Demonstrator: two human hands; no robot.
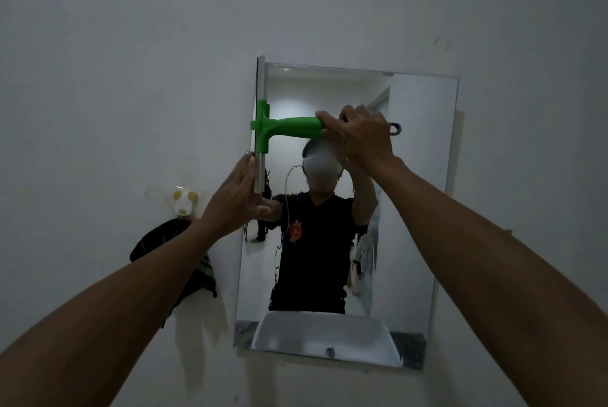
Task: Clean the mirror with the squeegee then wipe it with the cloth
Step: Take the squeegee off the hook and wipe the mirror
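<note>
A pale wall (131, 45) fills most of the head view, dim and bare but for a few marks. Fixed to it is a frameless rectangular mirror (418, 196), taller than wide, reflecting a person in a dark shirt, a lit white room behind them and a white basin along its lower edge; streaks of wet smear show on the glass at the right of the reflection.

Two bare forearms reach up from the lower corners toward the mirror's upper left. To the left of the mirror a dark cloth (184, 258) hangs on the wall below a small white hook (183, 204) shaped like an animal's face.

The squeegee (286, 127) lies against the glass with its green handle horizontal and its long metal blade upright along the mirror's left edge — the blade's top stands just past the top corner.

The right hand (362, 138) is closed around the far end of the green handle, fingers wrapped over it, a dark hanging loop sticking out beyond the fist. The left hand (238, 196) is open with fingers straight and together, pressed flat against the lower end of the blade — thumb underneath at the blade's tip.
</note>
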